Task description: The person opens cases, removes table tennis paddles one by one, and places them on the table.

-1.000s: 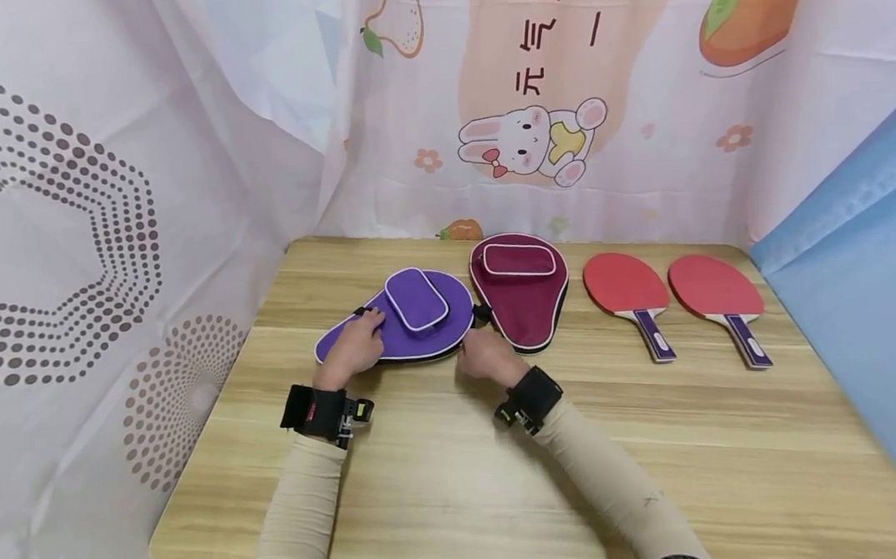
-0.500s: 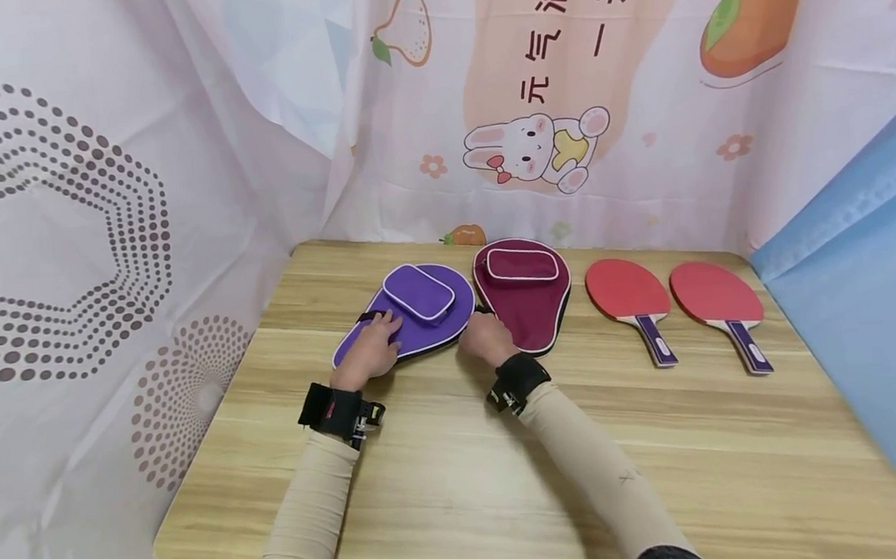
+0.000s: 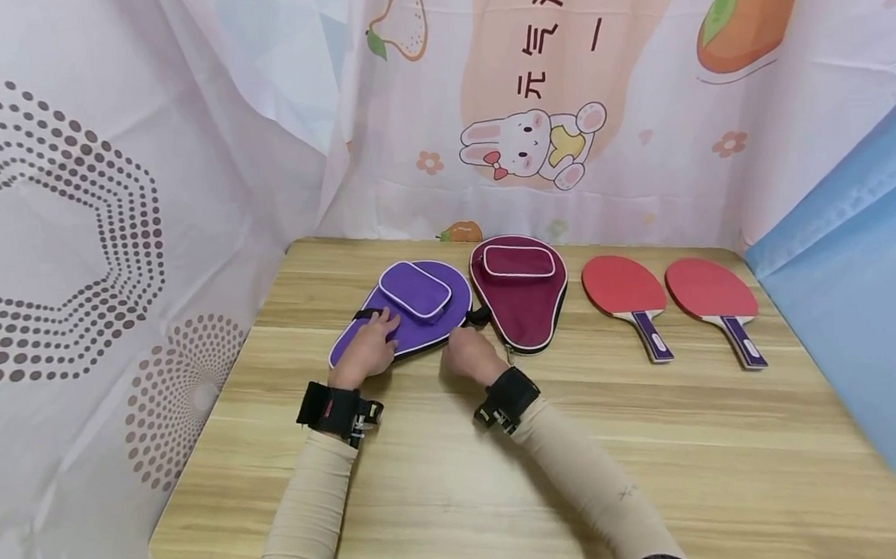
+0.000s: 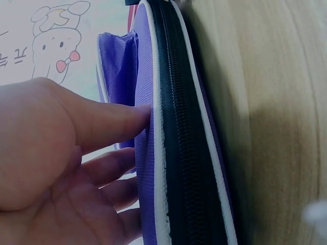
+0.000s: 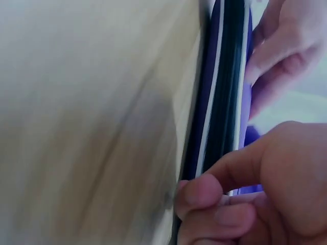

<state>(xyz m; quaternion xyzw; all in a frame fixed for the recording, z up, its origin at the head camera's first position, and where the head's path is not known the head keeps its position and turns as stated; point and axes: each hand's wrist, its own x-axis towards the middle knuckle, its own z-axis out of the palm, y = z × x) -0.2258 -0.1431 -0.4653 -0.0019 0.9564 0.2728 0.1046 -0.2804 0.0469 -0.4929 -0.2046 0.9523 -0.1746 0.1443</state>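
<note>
A purple table tennis paddle case with white piping and a small raised pocket lies at the back left of the table. My left hand rests on its narrow end, fingers spread over the top and thumb against the side in the left wrist view. Along the case's near edge runs a black zipper, its teeth meshed where the left wrist view shows them. My right hand pinches at this zipper near the rounded end, thumb against the curled fingers; the pull is hidden in that grip.
Right beside the purple case lies a maroon paddle case, its black strap between the two. Two red paddles, a nearer one and an outer one, lie farther right. A printed curtain hangs behind the wooden table.
The purple case has turned slightly, its narrow end shifting right. My left hand has moved right with it. My right hand has slid a little left along the near edge.
</note>
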